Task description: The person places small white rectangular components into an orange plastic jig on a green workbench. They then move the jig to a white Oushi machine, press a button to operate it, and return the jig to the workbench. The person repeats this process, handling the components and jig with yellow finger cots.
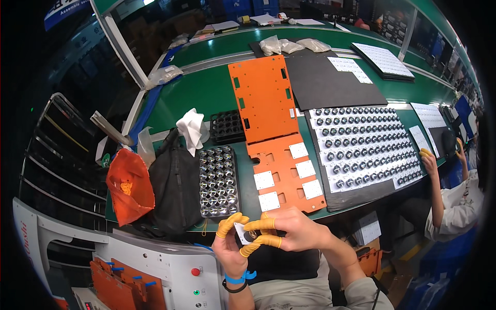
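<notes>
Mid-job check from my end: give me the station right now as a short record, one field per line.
Left hand: left hand, yellow-covered fingers gripping a small white board
Right hand: right hand, yellow-covered fingers on the same piece
Fixture: orange fixture, opened out, five white squares on its near panel
Left of fixture: tray of shiny round parts
Right of fixture: white boards bearing rows of dark round parts
Co-worker: one hand near the boards' right end
</notes>
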Tool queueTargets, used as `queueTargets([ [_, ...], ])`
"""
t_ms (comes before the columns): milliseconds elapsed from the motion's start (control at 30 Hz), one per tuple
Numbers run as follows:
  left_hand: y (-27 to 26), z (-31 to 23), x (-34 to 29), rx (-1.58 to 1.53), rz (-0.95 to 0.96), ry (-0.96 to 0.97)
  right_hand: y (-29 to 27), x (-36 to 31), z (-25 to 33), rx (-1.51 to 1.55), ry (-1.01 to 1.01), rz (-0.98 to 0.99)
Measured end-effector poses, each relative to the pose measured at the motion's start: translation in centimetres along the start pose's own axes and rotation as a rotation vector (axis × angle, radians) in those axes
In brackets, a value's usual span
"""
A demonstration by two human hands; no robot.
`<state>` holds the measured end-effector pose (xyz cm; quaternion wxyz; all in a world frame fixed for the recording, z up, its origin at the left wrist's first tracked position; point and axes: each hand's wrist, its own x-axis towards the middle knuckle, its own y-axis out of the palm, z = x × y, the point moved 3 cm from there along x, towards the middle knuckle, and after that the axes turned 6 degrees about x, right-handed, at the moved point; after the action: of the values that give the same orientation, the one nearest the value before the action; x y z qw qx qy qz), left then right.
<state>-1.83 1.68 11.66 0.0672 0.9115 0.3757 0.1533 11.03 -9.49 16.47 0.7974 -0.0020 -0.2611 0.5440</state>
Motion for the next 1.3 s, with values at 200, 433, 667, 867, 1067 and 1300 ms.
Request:
queueTargets([
  [200,0.0,0.1,0.2,0.032,-0.041,-0.047,0.5,0.2,-0.7,-0.064,-0.041,-0.070],
  [433,0.8,1.3,-0.2,-0.341,0.048,-0.284,0.7,0.3,-0.1,-0.285,-0.162,-0.107],
  [667,3.5,2.4,-0.7,-0.580,0.185,-0.563,-0.5,-0.3,-0.2,-0.537,-0.218,-0.217],
  [867,3.7,2.3,-0.2,-0.051,0.138,-0.155,-2.5,-0.9,-0.6,-0.535,-0.186,-0.191],
  [1067,3.4,0.8,1.3,0.549,0.084,0.117,-2.9,-1.6,-1.0,-0.589,-0.149,-0.114],
  [1300,4.6,0.4,2.8,0.738,0.174,0.307,-3.6,-2.2,-1.4,-0.514,-0.047,-0.167],
])
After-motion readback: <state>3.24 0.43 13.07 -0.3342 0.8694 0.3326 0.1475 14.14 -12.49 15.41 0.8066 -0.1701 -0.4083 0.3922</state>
